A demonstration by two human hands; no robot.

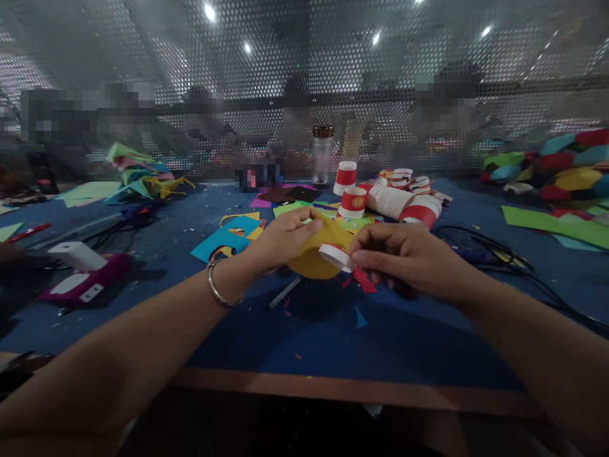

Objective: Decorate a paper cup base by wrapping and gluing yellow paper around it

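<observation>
A craft workshop: coloured paper sheets (228, 240), red-and-white paper cups (353, 202) and scraps litter a blue-covered worktable (333, 330).

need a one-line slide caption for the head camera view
Left hand and right hand hold yellow paper against a red-and-white paper cup over a blue table littered with paper scraps and cups.
</observation>
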